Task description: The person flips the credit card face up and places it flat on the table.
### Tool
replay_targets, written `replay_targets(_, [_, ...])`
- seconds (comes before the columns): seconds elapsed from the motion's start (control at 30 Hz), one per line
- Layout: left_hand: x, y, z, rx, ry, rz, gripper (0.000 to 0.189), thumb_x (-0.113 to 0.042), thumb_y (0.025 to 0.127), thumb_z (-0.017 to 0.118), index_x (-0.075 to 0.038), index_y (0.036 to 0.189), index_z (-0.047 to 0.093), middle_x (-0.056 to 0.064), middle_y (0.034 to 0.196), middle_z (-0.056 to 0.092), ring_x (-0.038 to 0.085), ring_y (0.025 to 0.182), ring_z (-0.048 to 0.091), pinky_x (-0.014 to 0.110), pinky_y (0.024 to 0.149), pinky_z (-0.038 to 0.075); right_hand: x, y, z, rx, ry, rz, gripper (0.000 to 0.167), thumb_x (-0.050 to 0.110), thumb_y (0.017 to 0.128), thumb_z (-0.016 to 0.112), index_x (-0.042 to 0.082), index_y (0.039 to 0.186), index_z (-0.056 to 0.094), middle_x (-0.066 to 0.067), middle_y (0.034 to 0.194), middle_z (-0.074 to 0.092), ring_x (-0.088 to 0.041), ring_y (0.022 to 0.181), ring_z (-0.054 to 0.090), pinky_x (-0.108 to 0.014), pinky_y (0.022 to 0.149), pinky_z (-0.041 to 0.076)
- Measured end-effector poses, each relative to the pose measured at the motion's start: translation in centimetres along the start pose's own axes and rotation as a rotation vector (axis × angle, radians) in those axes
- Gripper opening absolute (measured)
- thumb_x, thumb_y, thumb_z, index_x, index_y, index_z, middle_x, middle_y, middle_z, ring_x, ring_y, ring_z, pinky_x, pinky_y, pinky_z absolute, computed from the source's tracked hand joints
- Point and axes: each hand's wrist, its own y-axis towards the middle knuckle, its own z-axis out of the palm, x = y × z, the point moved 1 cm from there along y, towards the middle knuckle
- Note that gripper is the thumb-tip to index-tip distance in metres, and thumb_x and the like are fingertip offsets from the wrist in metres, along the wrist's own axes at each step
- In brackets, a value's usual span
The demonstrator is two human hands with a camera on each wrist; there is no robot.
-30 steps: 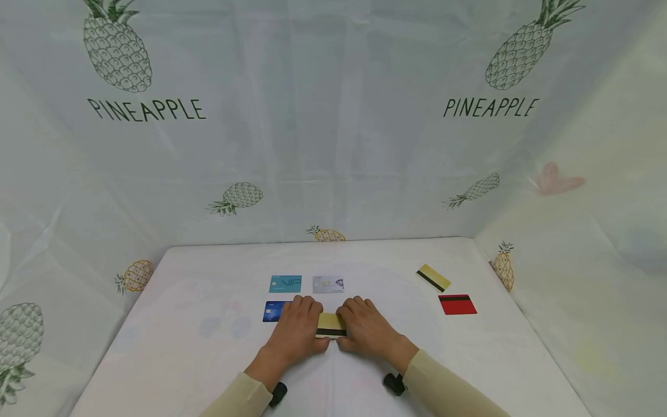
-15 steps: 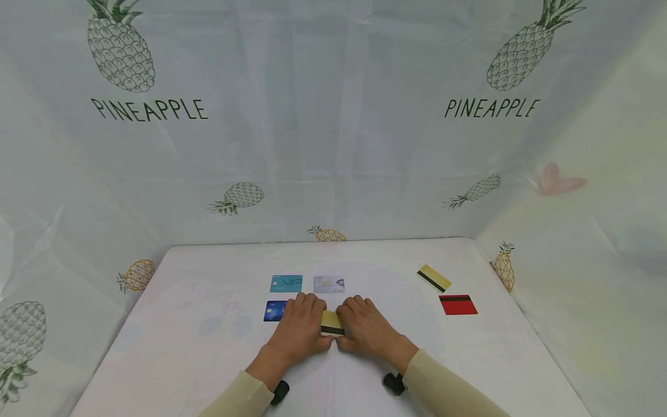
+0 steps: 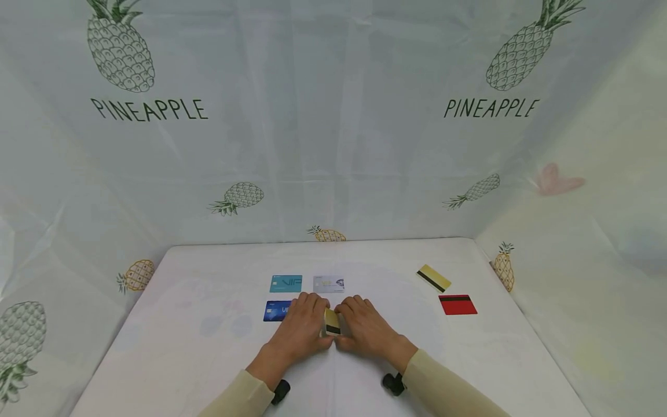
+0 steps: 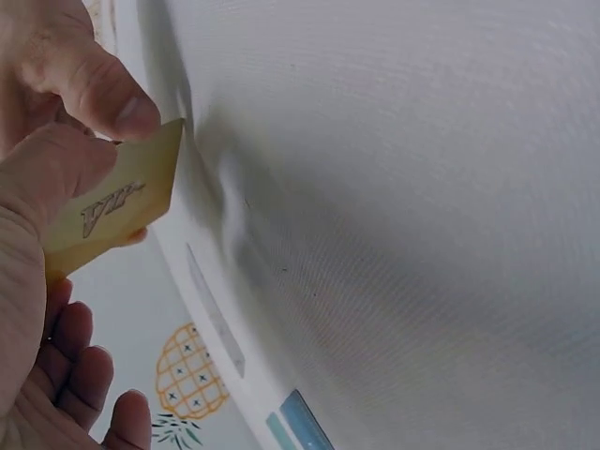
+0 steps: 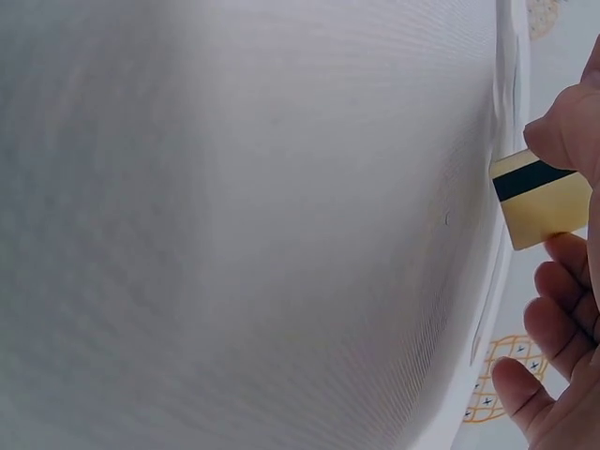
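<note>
Both hands hold a gold bank card [image 3: 332,318] just above the front middle of the table. Its dark stripe faces the head camera, and part of it is hidden by fingers. My left hand [image 3: 297,324] pinches it from the left, thumb against the face lettered VIP on the card [image 4: 112,211] in the left wrist view. From the other side my right hand [image 3: 367,327] grips it between thumb and fingertips; the striped face of the card [image 5: 539,202] shows in the right wrist view. A blue card [image 3: 275,311] lies partly behind the left hand.
Beyond the hands, a teal VIP card [image 3: 285,284] and a silver VIP card [image 3: 329,284] lie side by side. A second gold card [image 3: 433,278] and a red card [image 3: 458,304] lie stripe up at the right. A pineapple-print curtain [image 3: 333,133] surrounds the white table [image 3: 182,347].
My left hand has shifted slightly rightward, closer to the right hand. The gold card between them shows a narrower, more slanted strip, and more of the blue card is uncovered than half a second ago.
</note>
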Motion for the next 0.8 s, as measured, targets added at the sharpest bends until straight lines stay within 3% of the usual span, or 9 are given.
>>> replay_targets(0.37, [0.10,0.10,0.38,-0.047,-0.016,0.059,0.068,-0.048,0.079,0.092,-0.009,0.126,0.061,0.002,0.116,0.064,0.021,0.106,0.053,0.040,0.095,0.050,-0.03,-0.05,0.03,0.007,0.066,-0.008,0.053,0.048,0.091,0.076,0.012,0.128,0.065,0.002,0.123,0.061,-0.014,0.109,0.053,-0.031,0.088,0.047])
replay_targets(0.63, [0.02,0.08,0.46,-0.001,-0.041,0.047,0.067,-0.048,0.081,0.090,-0.011,0.128,0.059,0.001,0.122,0.064,0.021,0.113,0.054,0.040,0.102,0.050,-0.01,-0.15,0.03,-0.013,0.053,-0.024,0.055,0.049,0.090,0.076,0.012,0.129,0.065,0.003,0.124,0.061,-0.014,0.110,0.053,-0.030,0.088,0.048])
replay_targets(0.8, [-0.09,0.09,0.66,0.034,-0.098,0.006,0.067,-0.043,0.081,0.090,-0.011,0.129,0.056,0.001,0.121,0.066,0.020,0.115,0.054,0.041,0.101,0.050,0.04,-0.17,0.12,-0.040,0.032,-0.047,0.058,0.052,0.089,0.078,0.011,0.128,0.065,0.001,0.123,0.062,-0.015,0.109,0.055,-0.030,0.087,0.048])
